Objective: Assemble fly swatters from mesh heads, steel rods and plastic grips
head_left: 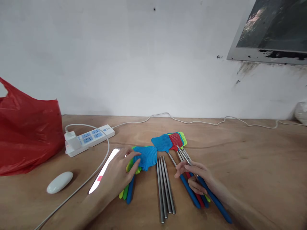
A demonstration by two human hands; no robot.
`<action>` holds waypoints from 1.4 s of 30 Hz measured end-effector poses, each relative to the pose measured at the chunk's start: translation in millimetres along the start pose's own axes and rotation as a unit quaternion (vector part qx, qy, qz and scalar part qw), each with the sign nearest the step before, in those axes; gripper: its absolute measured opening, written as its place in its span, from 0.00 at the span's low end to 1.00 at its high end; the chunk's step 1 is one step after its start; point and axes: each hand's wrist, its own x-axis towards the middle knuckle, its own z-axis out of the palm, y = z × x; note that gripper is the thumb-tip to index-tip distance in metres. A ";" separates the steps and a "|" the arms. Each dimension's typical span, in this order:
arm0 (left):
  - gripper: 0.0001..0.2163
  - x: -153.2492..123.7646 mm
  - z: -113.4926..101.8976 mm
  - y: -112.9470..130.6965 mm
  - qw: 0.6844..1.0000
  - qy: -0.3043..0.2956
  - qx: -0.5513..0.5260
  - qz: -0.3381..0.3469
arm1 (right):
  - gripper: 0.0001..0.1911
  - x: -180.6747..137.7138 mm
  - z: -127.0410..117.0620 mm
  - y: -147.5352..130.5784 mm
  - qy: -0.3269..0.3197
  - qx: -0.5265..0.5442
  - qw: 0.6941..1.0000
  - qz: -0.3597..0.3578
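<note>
My left hand (pixel 122 167) is spread over a pile on the left, thumb and fingers apart. Its fingertips are at a blue mesh fly swatter head (pixel 147 157); whether they press on it, I cannot tell. Yellow, green and blue handles (pixel 129 191) stick out below that hand. In my right hand (pixel 198 175) is a blue fly swatter handle (pixel 216 203) with a thin metal rod and no head on its tip. Beneath it lie several fly swatters with blue (pixel 161 142), red (pixel 176 141) and yellow-green heads. Several bare metal rods (pixel 165 188) lie between my hands.
A lit phone (pixel 105 169) lies partly under my left forearm. Behind it is a white power strip (pixel 90 140) with a plugged charger and looping cable. A white mouse (pixel 59 182) and a red plastic bag (pixel 28 134) are at left. The wall borders the wooden table's (pixel 251 153) back.
</note>
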 end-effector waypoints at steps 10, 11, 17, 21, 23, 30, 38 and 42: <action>0.10 -2.2 -4.8 12.6 0.996 -0.055 -0.048 0.044 | 0.29 0.6 2.9 -0.2 0.121 0.000 0.992 -0.027; 0.10 -1.7 -5.3 13.5 0.996 -0.057 -0.054 0.045 | 0.28 -1.2 4.4 -1.7 0.143 0.013 0.989 -0.030; 0.11 -0.5 -10.1 20.3 0.993 -0.067 -0.087 0.049 | 0.26 -6.5 14.9 -8.6 0.160 0.025 0.987 -0.018; 0.13 -0.9 -18.3 27.8 0.974 -0.143 -0.153 0.083 | 0.24 -5.3 14.9 -4.3 0.098 0.012 0.993 -0.062; 0.12 -2.1 -19.4 30.5 0.963 -0.185 -0.173 0.093 | 0.22 -5.0 11.9 -0.1 0.074 0.000 0.995 -0.066; 0.09 -11.3 -9.9 34.4 0.964 -0.190 -0.176 0.060 | 0.19 -7.0 11.5 7.9 0.057 -0.024 0.996 -0.065; 0.13 -5.8 -16.5 27.6 0.963 -0.192 -0.190 0.025 | 0.21 -4.1 1.0 -10.6 0.301 0.109 0.925 -0.204; 0.09 -8.6 -13.5 25.5 0.948 -0.156 -0.274 -0.040 | 0.21 -1.7 -0.4 -10.7 0.332 0.114 0.918 -0.184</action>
